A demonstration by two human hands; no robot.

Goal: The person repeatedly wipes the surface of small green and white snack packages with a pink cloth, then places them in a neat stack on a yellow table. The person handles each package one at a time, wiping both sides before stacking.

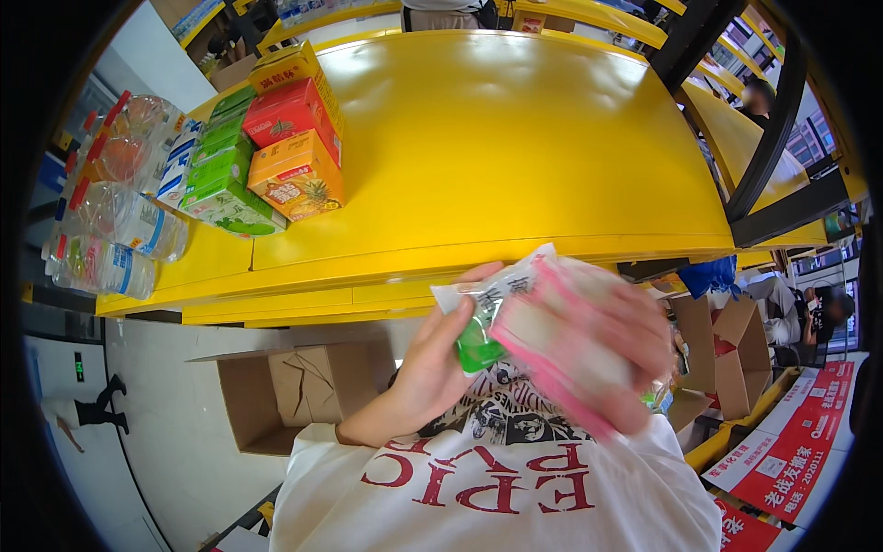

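Note:
My left hand (pixel 432 359) is closed on a white-and-green plastic packet (pixel 480 333), with the thumb lying across its front. Just to the right, a pink-and-white packet (pixel 543 336) overlaps it, smeared by motion. My right hand (pixel 639 345) wraps the far side of this pink-and-white packet, its fingers blurred too. Both packets are in front of my chest, at the near edge of the yellow table (pixel 487 156). What is inside them cannot be made out.
Drink cartons in green (pixel 225 189), red (pixel 292 112), orange (pixel 296 175) and yellow (pixel 285 66) stand at the table's left, beside several clear bottles (pixel 138 221). An open cardboard box (pixel 258 405) sits below left. More cardboard boxes (pixel 736 350) and a black metal post (pixel 777 138) are right.

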